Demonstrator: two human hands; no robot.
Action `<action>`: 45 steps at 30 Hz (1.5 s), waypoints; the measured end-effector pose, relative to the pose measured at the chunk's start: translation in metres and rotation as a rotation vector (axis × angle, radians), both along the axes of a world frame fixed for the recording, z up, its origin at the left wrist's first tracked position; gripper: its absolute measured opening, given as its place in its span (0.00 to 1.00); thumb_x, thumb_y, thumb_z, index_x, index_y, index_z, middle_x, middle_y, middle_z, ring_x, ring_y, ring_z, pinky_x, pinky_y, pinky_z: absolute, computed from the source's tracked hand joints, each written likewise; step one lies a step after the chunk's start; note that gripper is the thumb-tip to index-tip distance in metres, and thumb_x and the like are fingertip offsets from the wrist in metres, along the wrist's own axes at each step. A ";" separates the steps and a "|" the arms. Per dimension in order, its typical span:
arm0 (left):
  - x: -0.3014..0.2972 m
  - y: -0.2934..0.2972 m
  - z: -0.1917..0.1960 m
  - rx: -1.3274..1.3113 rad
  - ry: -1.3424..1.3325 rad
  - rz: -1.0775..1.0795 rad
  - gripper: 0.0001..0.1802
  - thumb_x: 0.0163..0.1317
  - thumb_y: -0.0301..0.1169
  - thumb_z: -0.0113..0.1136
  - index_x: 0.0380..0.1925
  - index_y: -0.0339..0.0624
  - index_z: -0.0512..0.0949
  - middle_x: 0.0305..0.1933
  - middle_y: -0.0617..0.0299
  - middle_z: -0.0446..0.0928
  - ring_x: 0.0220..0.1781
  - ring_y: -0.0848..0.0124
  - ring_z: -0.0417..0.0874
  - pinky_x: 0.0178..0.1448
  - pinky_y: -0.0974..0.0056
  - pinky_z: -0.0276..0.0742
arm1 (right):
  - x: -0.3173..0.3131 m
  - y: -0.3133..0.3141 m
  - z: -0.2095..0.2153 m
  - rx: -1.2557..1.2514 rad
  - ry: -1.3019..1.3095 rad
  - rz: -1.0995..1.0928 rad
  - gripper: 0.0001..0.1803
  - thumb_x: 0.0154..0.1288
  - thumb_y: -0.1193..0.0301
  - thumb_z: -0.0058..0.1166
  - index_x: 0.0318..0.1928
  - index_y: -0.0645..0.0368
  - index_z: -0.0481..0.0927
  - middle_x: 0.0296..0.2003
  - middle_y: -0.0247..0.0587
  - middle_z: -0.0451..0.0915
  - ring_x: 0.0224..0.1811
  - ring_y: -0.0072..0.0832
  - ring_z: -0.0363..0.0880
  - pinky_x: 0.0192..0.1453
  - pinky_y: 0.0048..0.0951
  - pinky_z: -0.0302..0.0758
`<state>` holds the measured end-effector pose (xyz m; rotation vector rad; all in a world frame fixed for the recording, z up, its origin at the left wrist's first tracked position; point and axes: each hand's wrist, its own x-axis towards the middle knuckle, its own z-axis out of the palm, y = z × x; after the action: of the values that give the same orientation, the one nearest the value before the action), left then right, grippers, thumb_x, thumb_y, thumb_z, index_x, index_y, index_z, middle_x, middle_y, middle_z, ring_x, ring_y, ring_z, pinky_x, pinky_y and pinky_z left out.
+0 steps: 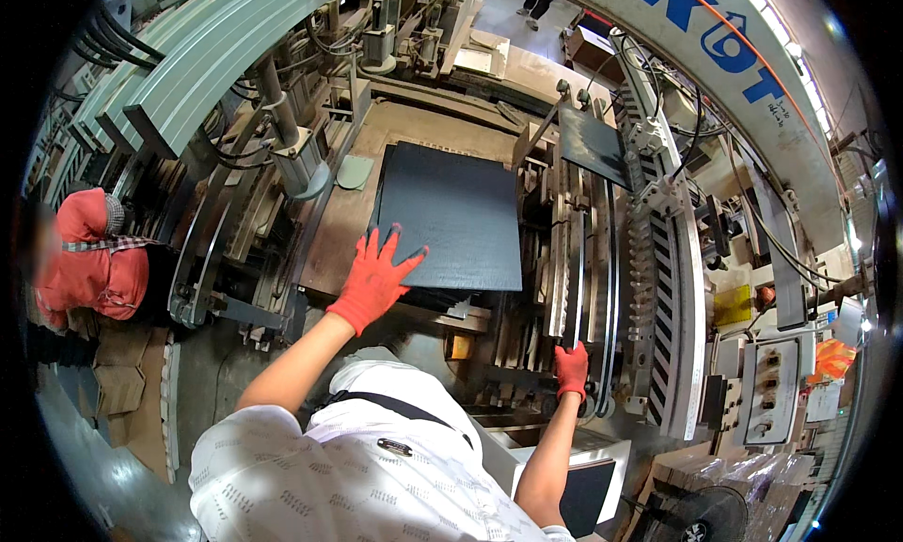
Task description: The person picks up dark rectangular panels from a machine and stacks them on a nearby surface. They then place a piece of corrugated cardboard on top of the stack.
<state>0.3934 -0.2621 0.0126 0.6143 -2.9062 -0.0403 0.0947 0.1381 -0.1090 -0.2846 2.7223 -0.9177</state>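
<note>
A stack of dark grey, faintly grained flat boards point(453, 213) lies on a brown machine bed in the middle. My left hand point(372, 277), in a red glove with dark fingertips, rests with spread fingers on the near left corner of the top board. Lower sheets stick out a little along the stack's left side. To the right, my right hand point(571, 368), also in a red glove, is closed at the near end of a long metal rail point(574, 293). Its fingertips are partly hidden. Another dark board point(593, 145) sits farther back on the right-hand conveyor.
Grey machine beams point(221, 62) and a vertical cylinder point(293, 157) stand at left. A striped guard rail point(666, 307) and control box point(773, 392) are at right. Someone in red clothing point(94, 260) is at far left. A black fan point(710, 518) stands lower right.
</note>
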 end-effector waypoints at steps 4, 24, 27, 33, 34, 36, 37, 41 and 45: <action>0.028 0.024 -0.007 0.353 0.216 0.046 0.51 0.56 0.42 0.75 0.79 0.60 0.59 0.82 0.39 0.50 0.77 0.39 0.59 0.80 0.41 0.55 | 0.000 -0.007 0.004 -0.001 -0.028 -0.015 0.23 0.60 0.60 0.64 0.51 0.63 0.81 0.42 0.55 0.88 0.47 0.53 0.86 0.50 0.47 0.79; -0.041 0.084 -0.028 1.810 0.759 0.607 0.16 0.64 0.33 0.74 0.48 0.37 0.85 0.42 0.67 0.85 0.41 0.76 0.81 0.49 0.67 0.77 | 0.015 -0.018 0.029 0.024 0.097 -0.070 0.21 0.59 0.58 0.62 0.43 0.64 0.84 0.35 0.54 0.87 0.42 0.52 0.86 0.46 0.46 0.78; -0.056 0.091 -0.035 1.791 0.783 0.455 0.17 0.64 0.31 0.74 0.49 0.36 0.84 0.43 0.67 0.85 0.42 0.76 0.82 0.51 0.67 0.78 | 0.016 -0.029 0.043 0.089 0.027 -0.016 0.23 0.62 0.55 0.60 0.47 0.62 0.83 0.44 0.56 0.87 0.48 0.56 0.84 0.52 0.51 0.79; -0.155 0.142 -0.027 2.004 0.624 0.123 0.13 0.66 0.32 0.73 0.46 0.38 0.83 0.38 0.70 0.80 0.38 0.79 0.76 0.45 0.68 0.72 | -0.012 0.035 -0.050 0.227 0.547 0.287 0.26 0.68 0.51 0.55 0.52 0.59 0.84 0.48 0.53 0.87 0.51 0.55 0.84 0.55 0.49 0.79; -0.175 0.154 -0.025 1.955 0.570 0.138 0.12 0.66 0.32 0.73 0.44 0.38 0.83 0.37 0.71 0.79 0.37 0.79 0.75 0.45 0.68 0.72 | -0.008 0.040 -0.057 0.351 0.568 0.228 0.25 0.70 0.51 0.53 0.53 0.59 0.85 0.49 0.53 0.86 0.52 0.55 0.84 0.55 0.50 0.80; -0.187 0.148 -0.032 1.835 0.653 0.227 0.13 0.65 0.35 0.74 0.41 0.40 0.82 0.35 0.71 0.77 0.36 0.79 0.72 0.43 0.68 0.70 | 0.019 -0.033 0.037 0.226 0.050 0.033 0.26 0.67 0.50 0.55 0.49 0.60 0.86 0.48 0.58 0.86 0.52 0.57 0.83 0.55 0.52 0.79; -0.207 0.155 -0.040 1.823 0.684 0.192 0.15 0.64 0.37 0.75 0.40 0.41 0.82 0.34 0.71 0.76 0.36 0.79 0.71 0.42 0.67 0.68 | 0.021 -0.037 0.054 0.252 -0.049 -0.059 0.25 0.66 0.51 0.56 0.47 0.61 0.86 0.48 0.60 0.85 0.51 0.58 0.83 0.55 0.53 0.79; -0.278 0.170 -0.085 1.651 0.616 0.231 0.18 0.62 0.42 0.77 0.37 0.42 0.81 0.33 0.71 0.76 0.36 0.77 0.70 0.42 0.65 0.67 | 0.023 -0.026 0.059 0.077 -0.002 -0.104 0.24 0.62 0.53 0.60 0.47 0.60 0.82 0.47 0.59 0.85 0.52 0.58 0.83 0.55 0.53 0.78; -0.317 0.173 -0.113 1.608 0.557 0.324 0.21 0.60 0.44 0.78 0.30 0.41 0.77 0.30 0.67 0.74 0.33 0.74 0.68 0.40 0.61 0.69 | 0.026 -0.020 0.057 0.049 0.037 -0.117 0.23 0.62 0.55 0.58 0.50 0.60 0.81 0.46 0.59 0.86 0.52 0.56 0.84 0.57 0.52 0.79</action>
<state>0.0765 -0.0895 -0.1004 0.9465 -1.6420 -2.1155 0.1203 0.1176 -0.0524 -0.1354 2.8159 -0.8821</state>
